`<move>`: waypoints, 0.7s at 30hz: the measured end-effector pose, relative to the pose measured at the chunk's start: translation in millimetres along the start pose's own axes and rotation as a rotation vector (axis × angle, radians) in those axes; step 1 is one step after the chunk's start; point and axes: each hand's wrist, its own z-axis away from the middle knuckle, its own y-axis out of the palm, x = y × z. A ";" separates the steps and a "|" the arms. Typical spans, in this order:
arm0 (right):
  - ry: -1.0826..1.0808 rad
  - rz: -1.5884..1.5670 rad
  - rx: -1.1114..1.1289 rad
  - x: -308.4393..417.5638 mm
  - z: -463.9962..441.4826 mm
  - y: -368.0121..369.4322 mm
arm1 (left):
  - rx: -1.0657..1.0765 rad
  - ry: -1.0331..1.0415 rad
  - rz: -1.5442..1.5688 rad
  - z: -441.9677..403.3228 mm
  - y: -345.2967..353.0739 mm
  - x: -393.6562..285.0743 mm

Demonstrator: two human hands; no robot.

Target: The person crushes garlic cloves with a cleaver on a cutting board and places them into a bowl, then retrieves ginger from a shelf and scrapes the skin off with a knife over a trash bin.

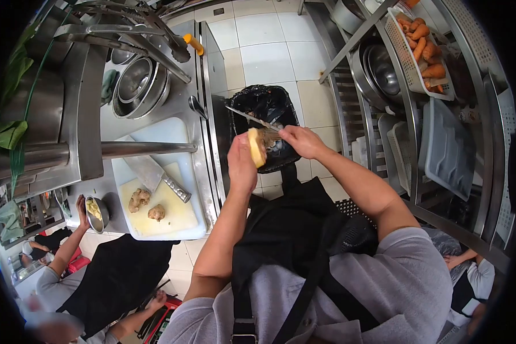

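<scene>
My left hand (242, 163) is closed around a piece of ginger (257, 148), its bared yellow flesh facing left and brown skin on the right side. In my right hand (303, 141) is a knife (250, 117); its narrow blade points up and left, just above the ginger. The handle is mostly covered by my fingers. Both hands are over a bin lined with a black bag (292, 98), where some scraps show. To the left, two unpeeled ginger pieces (139, 200) lie on a yellowish cutting board (169, 226) beside a cleaver (145, 170).
A co-worker's hand (82, 211) touches a metal bowl (102, 221) of pale yellow pieces. Nested steel bowls (161, 94) stand on the steel counter (180, 109). A metal rack (350, 114) on the right carries a basket of carrots (421, 49) and a grey plastic lid (450, 152).
</scene>
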 end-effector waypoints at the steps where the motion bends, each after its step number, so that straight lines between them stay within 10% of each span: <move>1: -0.007 -0.031 -0.019 3.8 2.6 -1.2 | -0.021 -0.062 0.166 -4.0 -5.5 1.3; 9: -0.498 0.022 -0.216 61.8 41.9 -8.6 | -0.309 -0.135 0.599 -25.5 -2.1 4.5; 21: -0.547 0.061 -0.283 67.4 46.1 -11.6 | -0.294 -0.080 0.611 -24.0 20.8 -9.5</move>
